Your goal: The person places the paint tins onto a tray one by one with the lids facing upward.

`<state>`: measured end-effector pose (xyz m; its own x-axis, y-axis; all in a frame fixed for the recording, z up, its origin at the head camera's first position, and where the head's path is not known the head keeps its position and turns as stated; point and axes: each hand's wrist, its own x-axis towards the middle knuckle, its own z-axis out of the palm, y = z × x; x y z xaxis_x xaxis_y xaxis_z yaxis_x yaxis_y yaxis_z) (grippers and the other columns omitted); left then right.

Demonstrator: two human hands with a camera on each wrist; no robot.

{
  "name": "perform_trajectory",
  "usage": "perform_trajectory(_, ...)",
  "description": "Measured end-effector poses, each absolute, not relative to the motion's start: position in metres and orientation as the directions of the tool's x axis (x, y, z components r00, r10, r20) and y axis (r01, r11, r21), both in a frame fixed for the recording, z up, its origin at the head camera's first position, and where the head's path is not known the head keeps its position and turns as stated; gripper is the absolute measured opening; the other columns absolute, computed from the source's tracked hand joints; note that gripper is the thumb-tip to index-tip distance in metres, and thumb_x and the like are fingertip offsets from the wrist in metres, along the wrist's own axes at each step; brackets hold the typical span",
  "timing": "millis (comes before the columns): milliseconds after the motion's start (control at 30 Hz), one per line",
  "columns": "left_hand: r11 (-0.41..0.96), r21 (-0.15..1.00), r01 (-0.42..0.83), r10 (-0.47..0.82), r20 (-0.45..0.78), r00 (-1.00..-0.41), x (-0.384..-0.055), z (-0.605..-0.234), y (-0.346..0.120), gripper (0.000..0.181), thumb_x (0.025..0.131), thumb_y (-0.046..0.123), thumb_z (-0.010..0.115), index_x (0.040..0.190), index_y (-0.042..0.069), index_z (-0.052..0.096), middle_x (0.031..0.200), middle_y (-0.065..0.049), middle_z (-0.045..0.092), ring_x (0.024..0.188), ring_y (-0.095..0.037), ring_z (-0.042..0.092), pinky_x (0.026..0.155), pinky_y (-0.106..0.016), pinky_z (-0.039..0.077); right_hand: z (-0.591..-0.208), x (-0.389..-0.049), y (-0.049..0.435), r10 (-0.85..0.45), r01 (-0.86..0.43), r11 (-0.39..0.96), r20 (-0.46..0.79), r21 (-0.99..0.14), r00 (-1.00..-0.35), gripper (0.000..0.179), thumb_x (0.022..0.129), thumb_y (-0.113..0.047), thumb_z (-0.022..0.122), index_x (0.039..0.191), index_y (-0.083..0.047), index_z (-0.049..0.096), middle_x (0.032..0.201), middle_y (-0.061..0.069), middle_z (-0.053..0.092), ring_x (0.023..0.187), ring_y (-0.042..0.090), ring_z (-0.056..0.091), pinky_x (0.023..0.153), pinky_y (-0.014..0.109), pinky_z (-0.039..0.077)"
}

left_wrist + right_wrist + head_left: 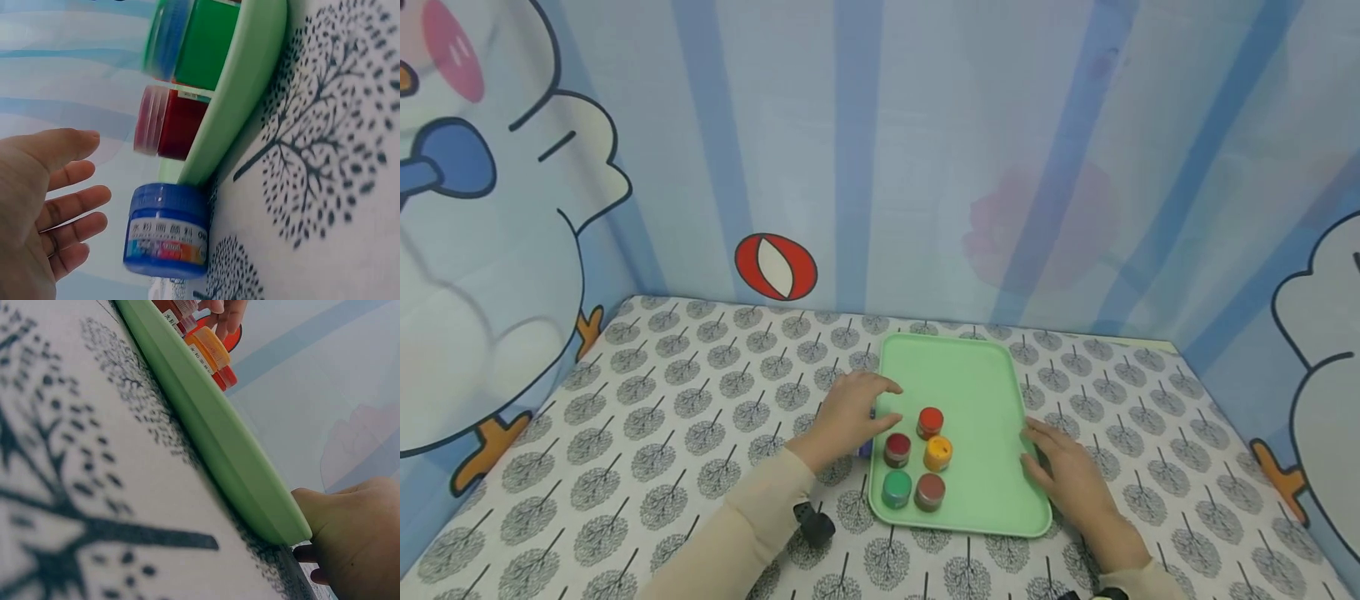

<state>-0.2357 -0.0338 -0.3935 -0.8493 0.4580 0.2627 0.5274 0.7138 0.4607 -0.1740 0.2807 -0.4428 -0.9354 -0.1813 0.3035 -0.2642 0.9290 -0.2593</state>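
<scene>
My left hand (848, 414) hovers over the left edge of a light green tray (985, 400), thumb and fingers spread apart, holding nothing. Below it, a blue paint jar (167, 234) stands on the cloth just outside the tray; the hand mostly hides it from the head view. On the tray are a dark red jar (897, 450) closest to the left thumb, a red jar (930, 423), a yellow-orange jar (937, 453), a green jar (897, 489) and a brownish-red jar (929, 492). My right hand (1071, 475) rests at the tray's right rim, fingers extended and loose.
A white cloth (692, 400) with a grey tree print covers the table. Behind it hangs a blue striped backdrop (925, 167) with cartoon figures. The tray's raised rim runs around the jars, which cluster in its near left part.
</scene>
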Motion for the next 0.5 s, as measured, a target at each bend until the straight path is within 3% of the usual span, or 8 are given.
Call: perform_trajectory(500,0.731,0.375,0.571,0.483,0.308,-0.82,-0.228,-0.397,-0.054,0.032,0.079,0.027,0.078,0.106,0.013,0.068,0.105,-0.004,0.065,0.107,-0.024,0.055,0.106,-0.047,0.038,-0.443,-0.174,0.28,-0.189,-0.279,0.924,0.32,-0.262,-0.928,0.04,0.089,-0.018,0.066,0.123,0.002,0.06,0.136,0.02,0.055,0.12,0.041,0.055,0.101,0.054,0.044)
